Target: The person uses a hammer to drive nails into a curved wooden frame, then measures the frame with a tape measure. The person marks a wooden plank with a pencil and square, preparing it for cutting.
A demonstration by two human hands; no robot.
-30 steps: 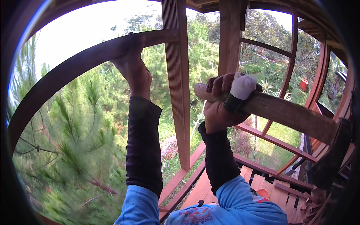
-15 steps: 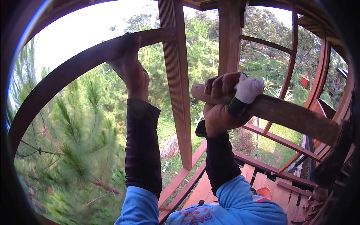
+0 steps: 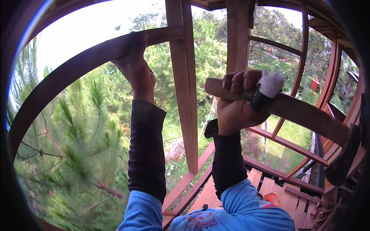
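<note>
My left hand (image 3: 137, 73) is raised and closed around a dark wooden rail (image 3: 73, 63), which looks curved in this view. Its thumb shows against the rail; the other fingers are mostly hidden behind it. The rail's right end meets an upright grooved wooden post (image 3: 184, 84). To the right of that post, my right hand (image 3: 244, 96) grips a hammer by its wooden handle (image 3: 308, 114). The handle slants down to the right, where the dark hammer head (image 3: 344, 158) hangs. White padding (image 3: 272, 83) and black tape (image 3: 259, 101) wrap the right thumb.
Another thick post (image 3: 237, 38) and a window-like wooden frame (image 3: 302, 65) stand ahead. Below right lies a floor of wooden planks (image 3: 269, 188) with an orange object (image 3: 271, 198) on it. Pine branches (image 3: 77, 158) fill the left side outside the open framing.
My right hand and the hammer have shifted a little to the right. My left hand keeps its hold on the rail.
</note>
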